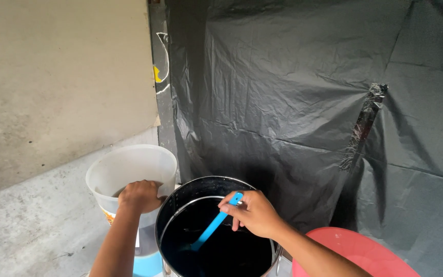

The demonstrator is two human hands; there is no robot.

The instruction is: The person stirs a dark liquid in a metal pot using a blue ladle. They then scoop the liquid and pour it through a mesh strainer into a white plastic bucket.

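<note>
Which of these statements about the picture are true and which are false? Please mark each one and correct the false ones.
1. The right hand holds a blue stick that dips into the dark pot. True.
2. The left hand rests on the red lid. False: it grips the rim of the white bucket.
3. The liquid in the pot is dark. True.
4. The white bucket stands to the right of the pot. False: it stands to its left.
5. A black plastic sheet hangs behind the pot. True.
6. The stick is red. False: it is blue.
</note>
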